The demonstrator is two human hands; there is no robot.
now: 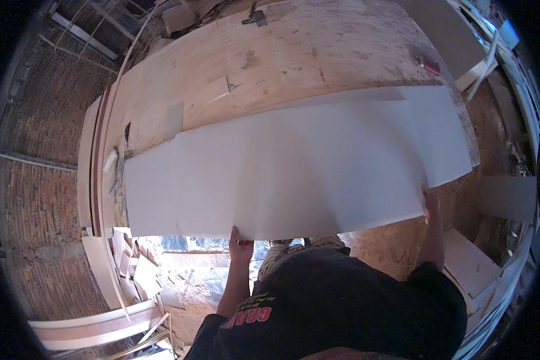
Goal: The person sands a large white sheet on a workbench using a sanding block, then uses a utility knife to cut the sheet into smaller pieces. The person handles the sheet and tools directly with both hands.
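Note:
A long white panel (294,174) lies across the near side of the worktable, over a second white board (442,129) that shows past its right end. White board also shows at its left end. My left hand (241,249) is closed on the panel's near edge, thumb on top and fingers mostly hidden beneath. At the panel's right end, my right hand (430,204) grips the edge near the corner; its fingers are partly hidden. Between my hands, the panel's near edge hangs slightly over the table's front, close to my body.
On the dusty wooden tabletop (282,66) lie a small board offcut (217,89), a dark tool (256,18) and a red object (429,66). A white tube-like item (110,160) rests at the left edge. Board scraps (471,264) lean at right; a brick wall (42,210) stands left.

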